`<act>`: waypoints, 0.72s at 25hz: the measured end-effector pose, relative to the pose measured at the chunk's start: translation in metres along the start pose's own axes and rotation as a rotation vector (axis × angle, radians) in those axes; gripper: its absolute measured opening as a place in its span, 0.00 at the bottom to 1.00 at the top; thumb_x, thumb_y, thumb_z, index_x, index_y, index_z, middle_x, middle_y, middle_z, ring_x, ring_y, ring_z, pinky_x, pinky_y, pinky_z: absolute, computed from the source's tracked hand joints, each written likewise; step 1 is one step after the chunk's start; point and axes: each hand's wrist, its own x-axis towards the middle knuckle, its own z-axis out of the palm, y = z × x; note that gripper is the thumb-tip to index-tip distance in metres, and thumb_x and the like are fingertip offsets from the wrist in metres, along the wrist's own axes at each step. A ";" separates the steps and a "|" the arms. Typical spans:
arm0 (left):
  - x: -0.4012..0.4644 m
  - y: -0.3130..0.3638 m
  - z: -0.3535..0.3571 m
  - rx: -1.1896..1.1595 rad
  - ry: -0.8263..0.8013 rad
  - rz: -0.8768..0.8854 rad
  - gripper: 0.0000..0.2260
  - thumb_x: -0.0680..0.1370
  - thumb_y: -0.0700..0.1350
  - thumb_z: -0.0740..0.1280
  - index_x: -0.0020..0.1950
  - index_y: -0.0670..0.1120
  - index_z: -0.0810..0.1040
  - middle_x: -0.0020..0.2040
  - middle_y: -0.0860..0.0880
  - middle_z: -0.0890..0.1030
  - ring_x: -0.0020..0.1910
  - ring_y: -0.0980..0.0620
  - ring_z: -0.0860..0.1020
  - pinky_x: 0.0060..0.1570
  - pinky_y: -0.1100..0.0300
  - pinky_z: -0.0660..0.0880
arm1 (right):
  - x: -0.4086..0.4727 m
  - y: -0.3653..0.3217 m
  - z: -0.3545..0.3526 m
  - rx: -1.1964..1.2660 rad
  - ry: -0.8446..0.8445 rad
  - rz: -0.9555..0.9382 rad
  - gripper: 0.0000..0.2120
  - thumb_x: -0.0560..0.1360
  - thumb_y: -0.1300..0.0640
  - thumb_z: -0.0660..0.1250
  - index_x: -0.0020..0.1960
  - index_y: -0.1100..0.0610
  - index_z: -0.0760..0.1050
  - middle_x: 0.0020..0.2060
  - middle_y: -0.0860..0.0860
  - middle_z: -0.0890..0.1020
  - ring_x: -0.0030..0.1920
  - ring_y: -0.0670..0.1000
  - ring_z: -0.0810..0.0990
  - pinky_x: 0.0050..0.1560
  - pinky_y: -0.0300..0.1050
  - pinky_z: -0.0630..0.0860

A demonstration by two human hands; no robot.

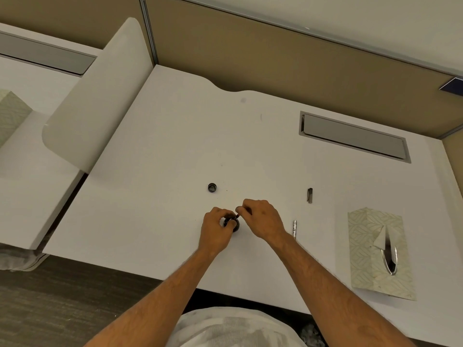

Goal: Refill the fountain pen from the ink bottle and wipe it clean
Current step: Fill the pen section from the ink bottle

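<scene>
At the near middle of the white desk (175, 146), the ink bottle (231, 223) stands between both hands, open, with its screw cap (212, 187) lying apart at about eleven o'clock from it. The left hand (216, 227) curls its fingers round the bottle and steadies it on the desktop. The right hand (260, 219) comes in from three o'clock, its thumb and fingertips pinched on a slim reddish part of the fountain pen (237, 216), held slanted with the lower end at the bottle's mouth; whether the nib is in the ink is too small to tell.

This looks like the filling step: the pen section is at the bottle and ink is being drawn, or is about to be. The next move calls for a steady bottle, the nib kept under the ink while the filler is worked, then a slow lift so no drop falls.

The silver pen barrel (294, 227) lies just at three o'clock of the right wrist, the dark pen cap (310, 195) farther off at two o'clock, and the tissue box (375, 259) at four o'clock, one tissue standing up ready for wiping. Both forearms reach in from six o'clock, converging on the bottle.
</scene>
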 end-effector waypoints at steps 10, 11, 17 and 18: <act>0.000 -0.001 0.001 -0.005 -0.015 0.007 0.07 0.76 0.42 0.70 0.51 0.51 0.82 0.50 0.54 0.80 0.51 0.54 0.76 0.49 0.72 0.67 | -0.003 0.000 0.000 0.006 0.001 0.000 0.12 0.79 0.51 0.62 0.41 0.55 0.77 0.33 0.48 0.80 0.33 0.48 0.76 0.36 0.48 0.75; 0.000 -0.002 0.001 -0.005 -0.016 0.008 0.07 0.76 0.42 0.69 0.52 0.51 0.82 0.50 0.54 0.80 0.51 0.54 0.76 0.50 0.70 0.68 | -0.002 -0.001 0.000 -0.005 0.000 0.019 0.14 0.79 0.50 0.62 0.37 0.55 0.74 0.29 0.48 0.77 0.30 0.49 0.73 0.33 0.47 0.73; -0.001 -0.003 0.003 -0.040 -0.012 0.012 0.07 0.76 0.41 0.69 0.51 0.51 0.82 0.50 0.53 0.80 0.52 0.53 0.77 0.53 0.65 0.71 | -0.003 -0.005 -0.001 -0.026 -0.053 0.062 0.20 0.80 0.47 0.60 0.31 0.54 0.67 0.25 0.48 0.70 0.27 0.48 0.66 0.29 0.43 0.64; -0.001 -0.003 0.002 -0.049 -0.012 0.014 0.07 0.76 0.41 0.69 0.51 0.51 0.82 0.50 0.53 0.80 0.52 0.53 0.77 0.53 0.64 0.72 | -0.004 -0.005 -0.001 -0.023 -0.053 0.064 0.20 0.80 0.47 0.60 0.31 0.53 0.66 0.25 0.48 0.70 0.27 0.48 0.67 0.30 0.44 0.65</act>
